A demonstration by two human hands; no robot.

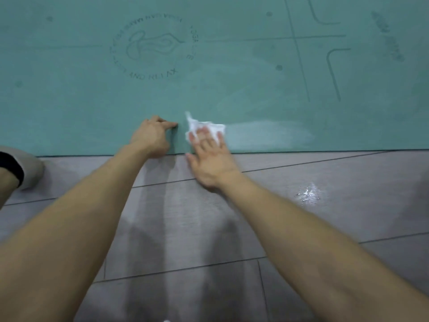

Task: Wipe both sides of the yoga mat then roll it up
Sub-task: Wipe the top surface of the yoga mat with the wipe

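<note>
A teal yoga mat [232, 77] lies flat on the floor and fills the upper half of the view, with a round printed logo and alignment lines on it. My right hand [210, 159] lies flat with spread fingers at the mat's near edge, pressing a crumpled white wipe [204, 126] onto the mat. A pale wet streak runs to the right of the wipe. My left hand [152, 138] rests just left of it, fingers curled, fingertips pressing on the mat near its edge.
Grey wood-look floor planks [209, 240] cover the lower half, with a shiny wet patch [308, 192] at the right. A knee in grey and black clothing [21, 168] is at the left edge beside the mat.
</note>
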